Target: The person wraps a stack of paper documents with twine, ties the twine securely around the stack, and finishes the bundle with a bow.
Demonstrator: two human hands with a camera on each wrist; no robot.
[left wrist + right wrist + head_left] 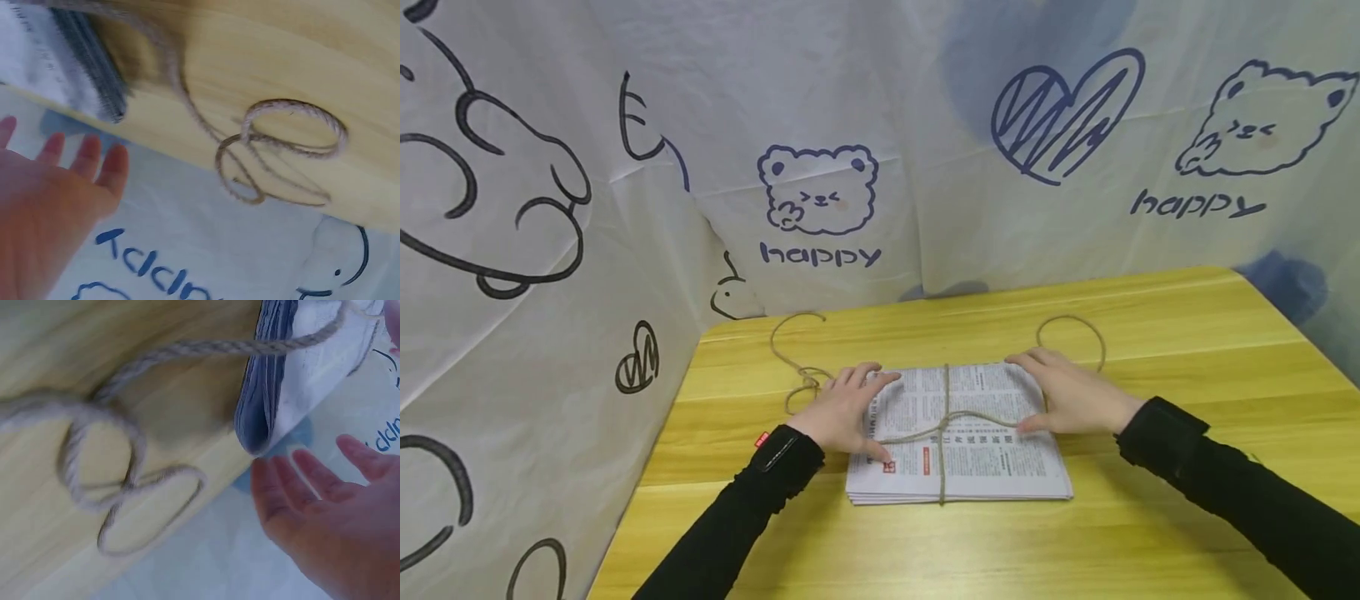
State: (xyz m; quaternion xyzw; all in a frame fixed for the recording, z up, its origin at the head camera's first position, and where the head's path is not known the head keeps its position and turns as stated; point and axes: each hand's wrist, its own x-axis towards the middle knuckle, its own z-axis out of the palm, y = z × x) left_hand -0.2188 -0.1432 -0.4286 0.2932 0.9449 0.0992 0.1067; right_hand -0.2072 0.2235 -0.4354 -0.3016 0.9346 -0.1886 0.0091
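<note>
A stack of folded newspapers (992, 462) lies flat on the table. Twine (942, 467) runs across it both ways, crossing near the middle of the top sheet. At the stack's left edge is my left hand (842, 412), fingers spread and thumb over the printed page. My right hand (1075, 396) is at the opposite edge, its fingertips by the far right corner and its thumb near the twine. Both wrist views show relaxed, extended fingers holding nothing. The folded page edges (255, 394) show beside the right fingertips.
Loose twine (294, 147) lies in loops left of the stack, and another twine loop (1075, 318) curves behind the right hand. The wooden table (925, 550) meets a printed white cloth (820, 100) at the back and left. A small red item (762, 438) shows beside the left wrist.
</note>
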